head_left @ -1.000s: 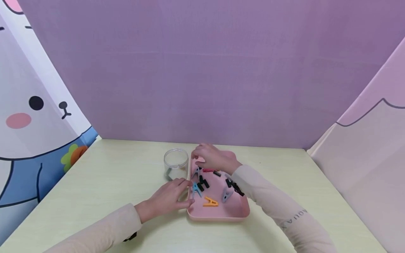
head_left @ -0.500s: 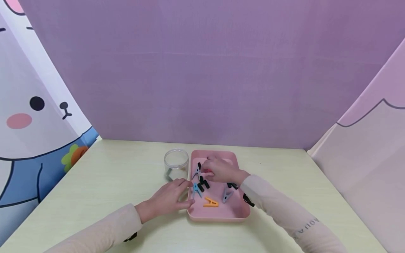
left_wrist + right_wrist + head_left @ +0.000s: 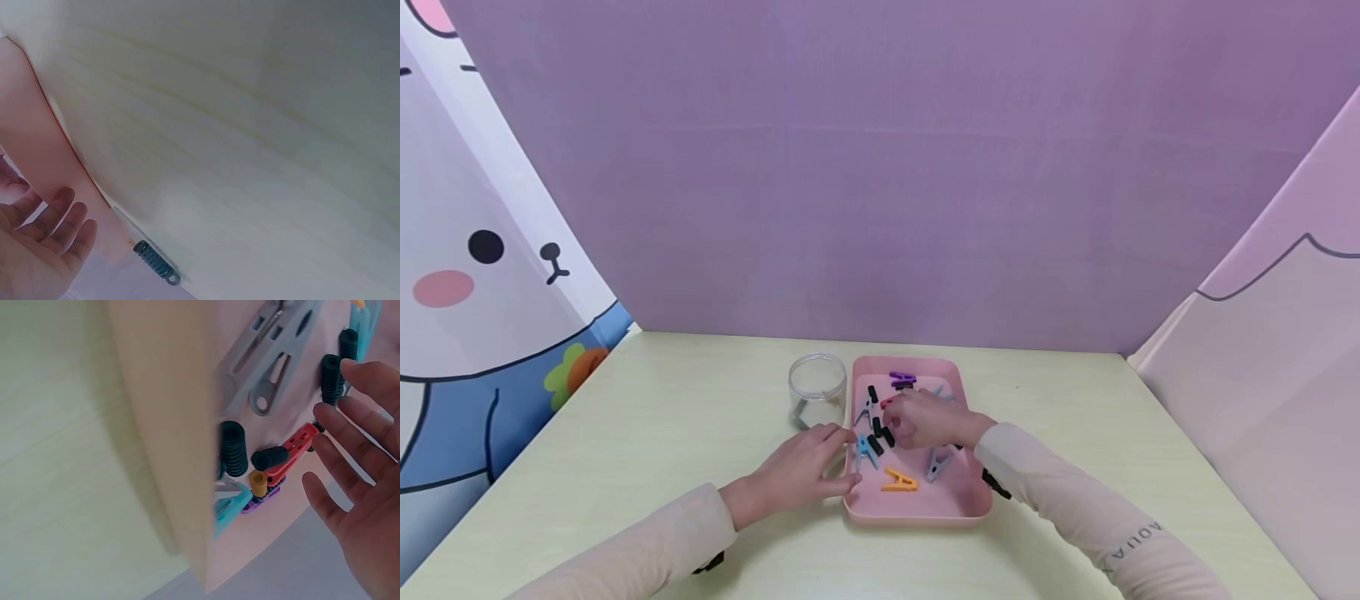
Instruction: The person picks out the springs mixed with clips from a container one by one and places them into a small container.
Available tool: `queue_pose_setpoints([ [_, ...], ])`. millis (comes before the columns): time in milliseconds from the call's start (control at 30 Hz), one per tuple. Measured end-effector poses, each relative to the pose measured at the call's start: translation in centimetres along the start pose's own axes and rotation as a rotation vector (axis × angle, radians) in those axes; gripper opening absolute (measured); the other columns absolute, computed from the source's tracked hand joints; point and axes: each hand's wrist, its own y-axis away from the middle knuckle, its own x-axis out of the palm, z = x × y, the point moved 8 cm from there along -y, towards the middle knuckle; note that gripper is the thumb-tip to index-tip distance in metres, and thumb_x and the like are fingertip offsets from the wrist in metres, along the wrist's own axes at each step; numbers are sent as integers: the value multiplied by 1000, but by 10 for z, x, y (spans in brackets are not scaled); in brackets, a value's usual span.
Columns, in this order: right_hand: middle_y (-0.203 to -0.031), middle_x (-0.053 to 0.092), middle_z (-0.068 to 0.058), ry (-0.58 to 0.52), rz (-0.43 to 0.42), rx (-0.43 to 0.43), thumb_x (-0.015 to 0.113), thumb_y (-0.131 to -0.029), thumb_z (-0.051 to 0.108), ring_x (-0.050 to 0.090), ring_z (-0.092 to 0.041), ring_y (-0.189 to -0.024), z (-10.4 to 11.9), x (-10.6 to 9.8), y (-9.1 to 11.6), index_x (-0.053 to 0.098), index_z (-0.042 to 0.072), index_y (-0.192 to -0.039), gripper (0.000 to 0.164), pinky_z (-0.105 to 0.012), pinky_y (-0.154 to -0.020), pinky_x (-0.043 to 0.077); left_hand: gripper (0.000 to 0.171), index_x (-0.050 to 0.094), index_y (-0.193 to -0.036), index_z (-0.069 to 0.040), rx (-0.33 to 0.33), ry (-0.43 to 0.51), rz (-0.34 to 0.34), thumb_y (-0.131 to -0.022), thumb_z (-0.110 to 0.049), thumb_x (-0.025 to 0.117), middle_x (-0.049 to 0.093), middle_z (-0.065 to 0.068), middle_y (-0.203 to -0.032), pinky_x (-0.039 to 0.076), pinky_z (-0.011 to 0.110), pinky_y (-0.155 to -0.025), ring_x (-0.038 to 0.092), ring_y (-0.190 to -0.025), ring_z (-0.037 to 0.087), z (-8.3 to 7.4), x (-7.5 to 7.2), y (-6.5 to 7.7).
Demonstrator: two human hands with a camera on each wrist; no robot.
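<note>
A pink tray (image 3: 917,512) holds several plastic clothespins and small dark ribbed cylinders. My right hand (image 3: 925,419) is low over its middle, near a red clothespin (image 3: 292,453). In the right wrist view the fingers are spread and gently bent, with one fingertip right at a dark ribbed cylinder (image 3: 330,380). My left hand (image 3: 801,468) rests along the tray's left wall, thumb over the rim, fingers loose, close to a light blue clothespin (image 3: 865,450). Nearer the front lie a yellow clothespin (image 3: 898,481) and a grey one (image 3: 937,463); a purple clothespin (image 3: 902,378) sits at the back.
A clear round jar (image 3: 817,375) stands left of the tray, with something greyish inside. Low in the left wrist view shows another dark ribbed piece (image 3: 156,262) with a looped end. The pale table (image 3: 700,400) meets a purple cloth backdrop (image 3: 880,208) behind.
My right hand has come from the tray's back left corner toward its middle, uncovering the purple clothespin and now covering part of the red one. The left hand has stayed in place.
</note>
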Motion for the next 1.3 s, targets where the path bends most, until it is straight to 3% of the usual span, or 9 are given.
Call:
queue_pose_setpoints([
  [133,-115,60,5,15,5,7,70,-78,22,51,-15,-110,-2,4,0,62,19,-111,34,-37,-96,43,49,56,-114,-15,-10,-2,7,-81,-51,58,60,0,-107,51,31,-82,57,-94,12,0,0,0],
  [367,-103,62,6,39,-4,-17,72,-76,20,51,-13,-103,-1,6,-1,62,16,-110,36,-36,-93,43,50,57,-114,-14,-11,-4,8,-81,-51,58,60,0,-107,51,31,-82,57,-95,13,0,0,0],
  [667,-104,62,6,72,-4,-46,71,-77,17,52,-13,-103,1,7,-3,61,16,-112,37,-34,-96,43,50,56,-115,-15,-9,-7,7,-81,-51,57,60,0,-107,51,31,-82,57,-94,12,0,1,0],
  [900,-110,61,4,78,2,-42,70,-78,13,50,-15,-113,4,5,-2,61,16,-110,34,-36,-101,40,49,56,-114,-15,-8,-12,2,-81,-50,58,60,0,-106,51,31,-82,57,-93,12,0,0,0],
  [1300,-104,62,6,99,-2,-65,70,-79,15,52,-13,-104,4,6,-4,63,16,-107,29,-34,-97,43,50,56,-115,-15,-13,-9,11,-81,-51,57,59,0,-107,51,31,-83,57,-94,12,0,1,-1],
])
